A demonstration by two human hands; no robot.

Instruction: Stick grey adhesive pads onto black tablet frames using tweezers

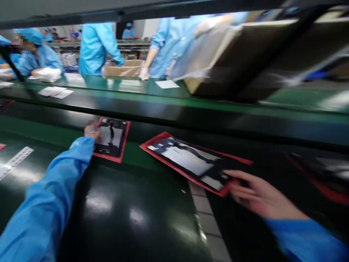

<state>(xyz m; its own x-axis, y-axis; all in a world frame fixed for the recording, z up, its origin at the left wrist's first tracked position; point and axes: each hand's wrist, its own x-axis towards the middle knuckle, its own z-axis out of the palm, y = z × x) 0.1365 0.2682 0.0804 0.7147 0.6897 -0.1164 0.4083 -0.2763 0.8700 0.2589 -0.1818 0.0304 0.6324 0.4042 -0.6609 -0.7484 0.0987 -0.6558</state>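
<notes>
Two red-framed flat device panels lie on the dark green belt. My left hand [92, 130], at the end of a blue sleeve, rests on the left edge of the smaller, farther panel [113, 140]. My right hand [252, 194] grips the near right corner of the larger, tilted panel [191, 162] with the fingers curled over its red edge. Both panels show dark circuitry and pale silvery plates. The picture is blurred by motion.
A strip of white labels [203, 209] lies on the belt between my arms, and another strip [15, 160] at the left. A third red-edged panel [325, 173] is blurred at the right. Across the far bench [131, 85], people in blue coats handle cardboard boxes [124, 68] and white papers.
</notes>
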